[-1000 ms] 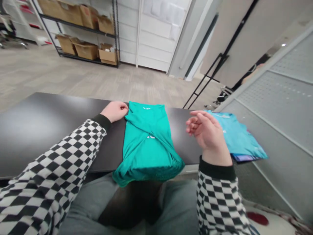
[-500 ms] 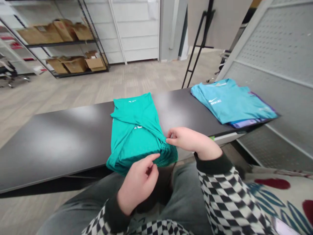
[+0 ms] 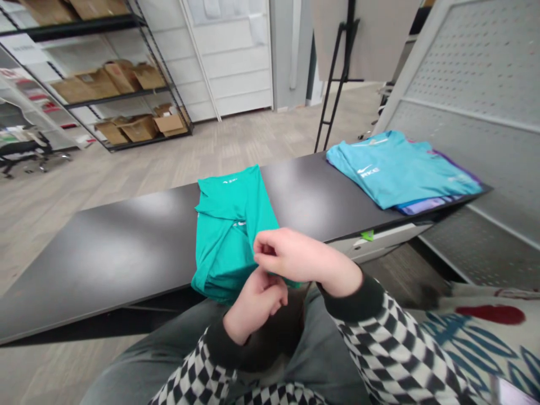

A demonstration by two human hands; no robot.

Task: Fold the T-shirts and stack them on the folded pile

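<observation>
A green T-shirt [image 3: 228, 199] with small white print lies partly folded on the black tabletop, its lower end bunched and hanging over the front edge. My right hand [image 3: 293, 256] is above the lower right part of the shirt, thumb and fingers pinched on a strip of its cloth. Just below it is my left hand [image 3: 257, 301], with fingers curled and their tips meeting the underside of the right hand. What the left fingertips hold is hidden.
On the right end of the black table [image 3: 139, 242] lies a stack of shirts with a light-blue T-shirt [image 3: 405, 169] on top. A perforated panel [image 3: 485, 112] stands beside it. A shelf with cardboard boxes [image 3: 139, 128] and a black stand [image 3: 337, 84] are beyond the table.
My right hand has moved left from the shirt's right edge, drawing cloth inward. My left hand has curled its fingers and come up against the right. The view has shifted slightly.
</observation>
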